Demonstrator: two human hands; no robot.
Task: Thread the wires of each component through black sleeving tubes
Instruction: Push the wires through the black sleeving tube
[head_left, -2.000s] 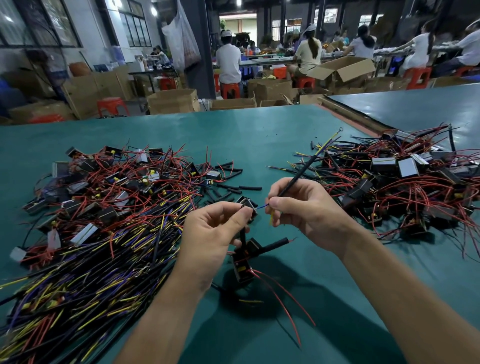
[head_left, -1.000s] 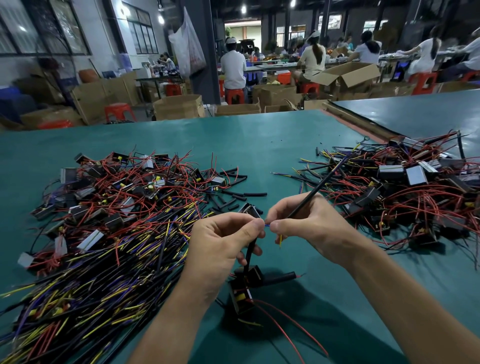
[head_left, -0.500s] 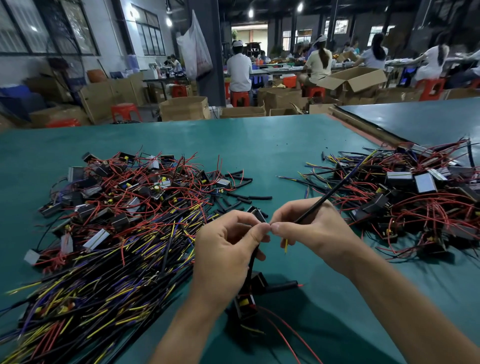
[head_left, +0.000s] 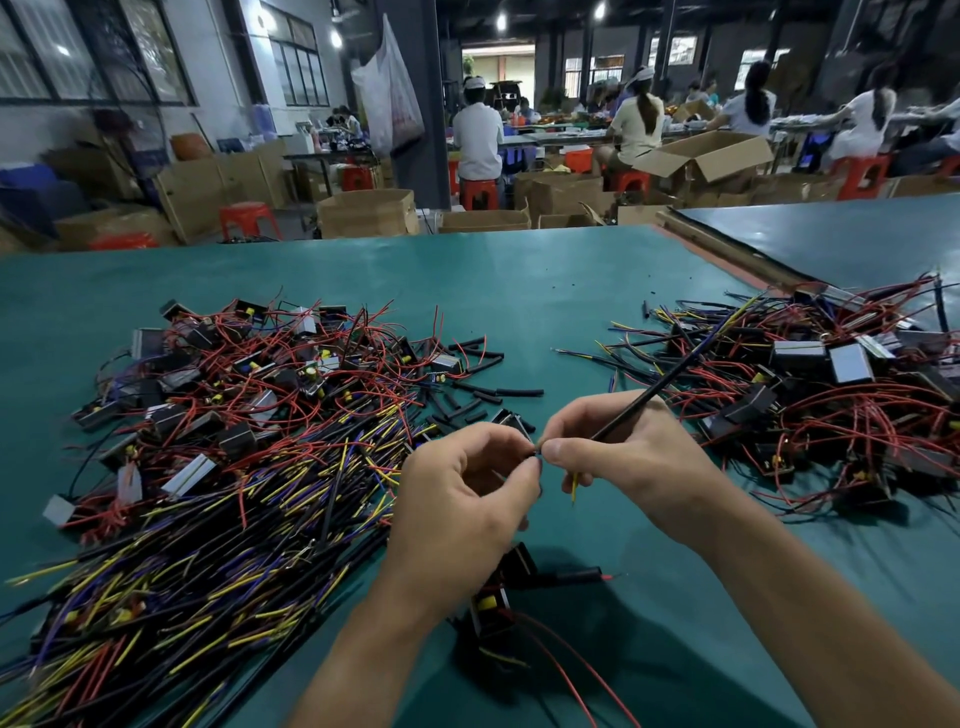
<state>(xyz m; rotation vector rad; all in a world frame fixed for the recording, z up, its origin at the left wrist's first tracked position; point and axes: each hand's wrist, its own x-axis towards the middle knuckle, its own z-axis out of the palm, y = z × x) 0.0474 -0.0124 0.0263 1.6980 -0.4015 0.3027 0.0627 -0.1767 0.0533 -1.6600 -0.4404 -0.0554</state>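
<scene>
Head view: my left hand (head_left: 462, 499) and right hand (head_left: 623, 457) now meet fingertip to fingertip. Two seconds ago a stretch of blue wire showed between them; now only a speck of that wire (head_left: 539, 453) is left at the pinch. Right fingers clamp the tube (head_left: 654, 397), which runs up and away from them. Left thumb and forefinger are pinched together on the wire end. A yellow wire (head_left: 574, 486) dangles just below the right fingers. The component (head_left: 493, 603) is under my left wrist. I judge the blue wire nearly fed in, the yellow one still loose.

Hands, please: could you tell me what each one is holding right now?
Left hand: pinching a black tube end.
Right hand: gripping the long black sleeving tube.
</scene>
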